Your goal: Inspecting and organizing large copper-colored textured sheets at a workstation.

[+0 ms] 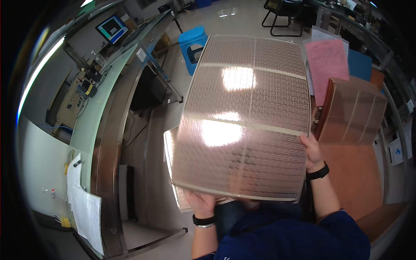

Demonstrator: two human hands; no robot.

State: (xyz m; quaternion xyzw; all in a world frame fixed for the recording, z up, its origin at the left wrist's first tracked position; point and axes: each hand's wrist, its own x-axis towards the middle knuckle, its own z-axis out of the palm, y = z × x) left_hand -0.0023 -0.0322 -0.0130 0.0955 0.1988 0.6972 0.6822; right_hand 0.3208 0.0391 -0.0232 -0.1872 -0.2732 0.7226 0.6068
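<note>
Between my two hands is a large, shiny copper-coloured circuit board panel (pixel 268 97), covered in a fine repeating pattern and divided by pale strips. It is tilted, and bright light glares off its face. My left hand (pixel 200 203) holds its near left edge from below, fingers partly hidden under it. On the near right edge, my right hand (pixel 312 151) grips the panel, with most fingers behind it. Underneath, part of another similar panel (pixel 181 203) shows past the left edge; the rest of it is covered.
To the right, a stack of copper-coloured panels (pixel 353 115) stands upright on a brown board (pixel 355 173), beside a pink paper sheet (pixel 327 65). A blue stool (pixel 190 39) is ahead. On the left runs a long glass-topped bench (pixel 102 104) with a monitor (pixel 112 29) and papers (pixel 84 208).
</note>
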